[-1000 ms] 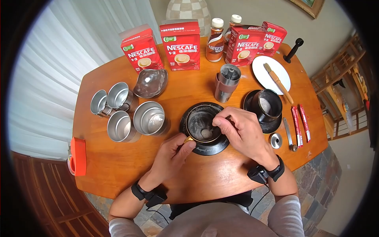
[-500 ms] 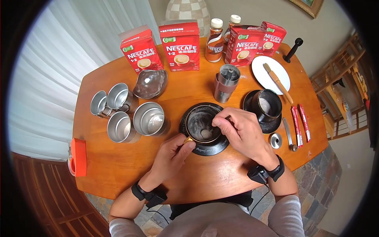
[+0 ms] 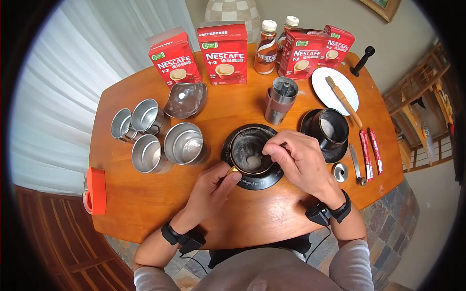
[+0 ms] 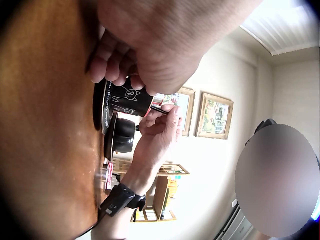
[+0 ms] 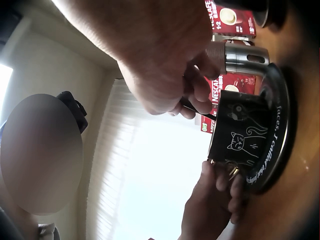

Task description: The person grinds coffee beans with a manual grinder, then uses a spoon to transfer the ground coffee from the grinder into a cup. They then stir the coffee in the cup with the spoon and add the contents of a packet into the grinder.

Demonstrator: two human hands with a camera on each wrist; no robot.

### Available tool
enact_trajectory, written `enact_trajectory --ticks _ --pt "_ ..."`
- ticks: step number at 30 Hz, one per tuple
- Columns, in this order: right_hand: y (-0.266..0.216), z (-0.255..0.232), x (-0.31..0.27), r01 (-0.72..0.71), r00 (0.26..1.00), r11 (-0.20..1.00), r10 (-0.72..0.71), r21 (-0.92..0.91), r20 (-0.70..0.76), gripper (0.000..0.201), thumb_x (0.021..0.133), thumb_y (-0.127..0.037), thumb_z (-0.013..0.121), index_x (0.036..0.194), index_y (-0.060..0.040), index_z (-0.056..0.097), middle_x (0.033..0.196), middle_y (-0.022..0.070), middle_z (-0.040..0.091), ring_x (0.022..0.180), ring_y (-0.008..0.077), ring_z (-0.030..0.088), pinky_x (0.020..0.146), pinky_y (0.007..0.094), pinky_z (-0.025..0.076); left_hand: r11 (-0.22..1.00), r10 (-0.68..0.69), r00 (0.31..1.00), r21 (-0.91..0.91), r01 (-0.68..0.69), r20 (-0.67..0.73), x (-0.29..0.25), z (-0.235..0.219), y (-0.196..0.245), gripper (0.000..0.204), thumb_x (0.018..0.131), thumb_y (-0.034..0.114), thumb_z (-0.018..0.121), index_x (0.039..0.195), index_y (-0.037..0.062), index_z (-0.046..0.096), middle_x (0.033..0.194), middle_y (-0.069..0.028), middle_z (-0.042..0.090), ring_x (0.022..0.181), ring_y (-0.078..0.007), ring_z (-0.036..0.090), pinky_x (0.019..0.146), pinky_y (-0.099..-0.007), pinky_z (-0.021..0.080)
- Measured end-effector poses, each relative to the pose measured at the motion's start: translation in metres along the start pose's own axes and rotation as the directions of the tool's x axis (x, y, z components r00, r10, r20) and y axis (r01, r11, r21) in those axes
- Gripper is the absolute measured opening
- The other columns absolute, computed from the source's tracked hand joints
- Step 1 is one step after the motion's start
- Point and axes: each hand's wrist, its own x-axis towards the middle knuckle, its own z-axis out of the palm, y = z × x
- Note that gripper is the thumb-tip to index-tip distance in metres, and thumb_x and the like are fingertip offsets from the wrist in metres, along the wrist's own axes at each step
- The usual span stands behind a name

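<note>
A black cup [image 5: 239, 127] with white cat drawings and a gold rim stands on a black saucer [image 3: 264, 183] with white lettering, in front of the person. My left hand [image 3: 212, 188] pinches the cup's gold handle [image 3: 233, 170] between thumb and fingers. Over the far right of the rim, my right hand [image 3: 303, 162] grips a dark spoon [image 4: 159, 110] by its upper end. The spoon slants into the cup, its round bowl low against the inside, where pale residue coats the dark wall. My fingers hide much of the spoon's handle.
Four metal mugs [image 3: 183, 144] and a dark glass dish [image 3: 186, 100] stand left. Behind are red Nescafe boxes [image 3: 224, 53], bottles [image 3: 266, 47] and a grinder [image 3: 281, 99]. Rightward lie another black cup [image 3: 330, 127], a white plate [image 3: 324, 92] with a brush [image 3: 343, 97], and sachets [image 3: 375, 151].
Both hands keep their holds on the cup handle and the spoon. The head view has shifted slightly, and the spoon's bowl shows only a small change inside the cup.
</note>
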Motion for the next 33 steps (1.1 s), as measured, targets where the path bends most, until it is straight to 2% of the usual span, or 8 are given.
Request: enact_trajectory --ticks 3,6,12,15,18,21,30,33 --pt "0.0027 0.0024 0.0023 0.108 0.984 0.994 -0.111 -0.034 -0.136 0.012 0.099 -0.010 0.071 0.095 0.0008 0.067 0.085 0.0158 0.069 0.079 0.0368 0.068 0.069 0.0421 0.054 1.000 0.004 1.000 -0.004 -0.004 0.006 0.0005 0.0006 0.0023 0.022 0.108 0.019 0.064 0.098 -0.0008 0.063 0.078 -0.0059 0.050 0.073 -0.0170 0.047 0.067 -0.0331 0.041" --pt "0.0020 -0.0026 0.0020 0.076 0.997 0.996 -0.077 -0.050 -0.028 0.010 0.098 -0.008 0.071 0.095 0.0008 0.068 0.085 0.0148 0.069 0.078 0.0361 0.068 0.070 0.0419 0.054 1.000 0.002 1.000 -0.002 -0.002 0.007 -0.0004 -0.0008 0.0003 0.022 0.108 0.019 0.064 0.098 -0.0009 0.064 0.078 -0.0056 0.049 0.073 -0.0165 0.047 0.067 -0.0330 0.041" --pt "0.0042 0.0007 0.0028 0.148 0.985 0.988 -0.152 -0.051 -0.082 0.009 0.098 -0.008 0.071 0.096 0.0005 0.068 0.084 0.0151 0.068 0.077 0.0362 0.067 0.068 0.0422 0.054 1.000 0.010 1.000 0.006 -0.011 0.019 0.0001 -0.0016 0.0002 0.022 0.108 0.019 0.064 0.100 -0.0012 0.065 0.079 -0.0042 0.050 0.071 -0.0138 0.049 0.063 -0.0317 0.042" --pt "0.0038 -0.0023 0.0009 0.102 0.994 0.995 -0.101 -0.003 0.047 0.009 0.097 -0.008 0.072 0.095 0.0002 0.068 0.084 0.0151 0.068 0.077 0.0362 0.067 0.067 0.0425 0.054 1.000 0.020 0.999 -0.016 -0.020 0.027 -0.0002 -0.0022 0.0012 0.021 0.108 0.020 0.063 0.104 -0.0011 0.066 0.082 -0.0031 0.051 0.068 -0.0114 0.050 0.061 -0.0298 0.042" --pt "0.0046 0.0021 0.0022 0.167 0.983 0.985 -0.169 -0.033 -0.071 0.009 0.097 -0.008 0.072 0.095 0.0001 0.068 0.084 0.0150 0.068 0.076 0.0362 0.066 0.067 0.0422 0.054 0.999 0.013 0.999 -0.038 -0.011 0.040 -0.0001 -0.0022 -0.0004 0.021 0.109 0.019 0.063 0.108 -0.0007 0.068 0.085 -0.0023 0.052 0.067 -0.0095 0.052 0.059 -0.0280 0.043" --pt "0.0020 -0.0022 0.0015 0.125 0.992 0.992 -0.124 -0.003 0.026 0.009 0.096 -0.008 0.073 0.096 0.0002 0.069 0.084 0.0148 0.068 0.075 0.0359 0.065 0.066 0.0419 0.054 0.999 -0.002 0.999 -0.043 0.003 0.040 -0.0008 -0.0029 0.0004 0.020 0.109 0.019 0.063 0.109 -0.0004 0.068 0.088 -0.0022 0.053 0.067 -0.0089 0.053 0.058 -0.0272 0.044" --pt "0.0063 0.0029 0.0012 0.190 0.982 0.982 -0.190 0.005 0.015 0.008 0.095 -0.007 0.073 0.097 0.0011 0.070 0.086 0.0136 0.069 0.075 0.0346 0.066 0.066 0.0413 0.054 1.000 0.015 0.999 -0.003 -0.015 0.039 -0.0001 -0.0021 0.0021 0.019 0.107 0.018 0.064 0.109 0.0001 0.069 0.091 -0.0032 0.052 0.067 -0.0104 0.053 0.059 -0.0273 0.046" --pt "0.0031 0.0020 0.0009 0.176 0.982 0.984 -0.176 -0.008 -0.070 0.008 0.095 -0.007 0.073 0.097 0.0009 0.071 0.085 0.0135 0.069 0.075 0.0343 0.066 0.066 0.0409 0.055 1.000 0.028 0.999 0.005 -0.028 0.045 0.0000 -0.0020 0.0026 0.018 0.107 0.018 0.065 0.108 0.0003 0.069 0.091 -0.0033 0.051 0.067 -0.0107 0.053 0.059 -0.0276 0.046"
